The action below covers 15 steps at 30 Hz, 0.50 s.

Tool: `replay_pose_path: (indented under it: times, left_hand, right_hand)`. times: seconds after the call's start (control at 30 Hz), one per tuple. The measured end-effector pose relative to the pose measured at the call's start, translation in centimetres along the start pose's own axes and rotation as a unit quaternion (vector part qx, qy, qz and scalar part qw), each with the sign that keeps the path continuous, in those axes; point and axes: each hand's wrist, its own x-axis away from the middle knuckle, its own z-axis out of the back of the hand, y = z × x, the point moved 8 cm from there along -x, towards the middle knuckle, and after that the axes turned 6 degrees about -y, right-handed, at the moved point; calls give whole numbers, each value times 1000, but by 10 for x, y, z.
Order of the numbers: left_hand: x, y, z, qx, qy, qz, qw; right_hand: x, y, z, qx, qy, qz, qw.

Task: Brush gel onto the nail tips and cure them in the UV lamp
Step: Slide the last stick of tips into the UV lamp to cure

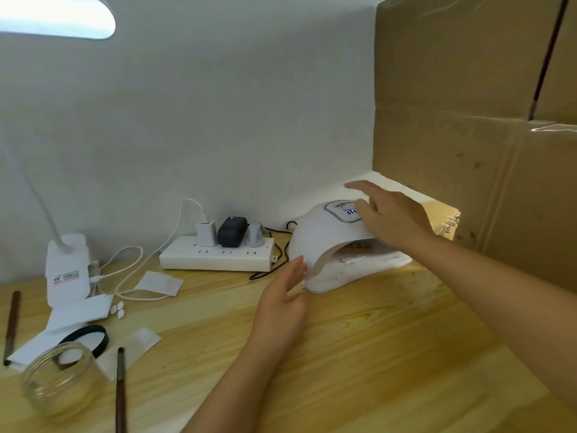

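Note:
The white UV lamp (321, 235) stands on the wooden table at centre right, its display lit. My right hand (390, 217) hovers over the lamp's top panel with fingers spread, the index finger stretched out. My left hand (282, 295) rests with straight fingers against the lamp's front left edge. A strip with white nail tips (354, 259) lies inside the lamp's mouth. Several loose nail tips (117, 309) lie at the left near white paper. A brown brush (120, 389) lies beside a clear glass jar (57, 376).
A white power strip (215, 256) with plugs sits behind against the wall. A desk lamp base (67, 270) and cables stand at the left. Cardboard boxes (474, 120) rise at the right. Another rack of nail tips (449, 225) stands behind the UV lamp. A second brush (11, 326) lies far left.

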Motion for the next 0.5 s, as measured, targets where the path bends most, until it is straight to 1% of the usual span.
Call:
replay_pose_path:
  times: [0.07, 0.17, 0.27, 0.4, 0.5]
  left_hand:
    - [0, 0, 0, 2, -3, -2, 1000]
    - [-1, -1, 1, 5, -4, -2, 1000]
    - [0, 1, 1, 10, 1, -4, 1000]
    - [0, 1, 1, 36, 12, 19, 999]
    - [0, 2, 1, 40, 11, 14, 999]
  right_hand:
    - [-12, 4, -11, 31, -59, -35, 997]
    - [-18, 7, -18, 62, -101, -60, 991]
    - [-22, 6, -19, 74, -125, -79, 986]
    - [-26, 1, -15, 117, -144, -88, 979]
    - [-21, -2, -15, 106, -148, -97, 979]
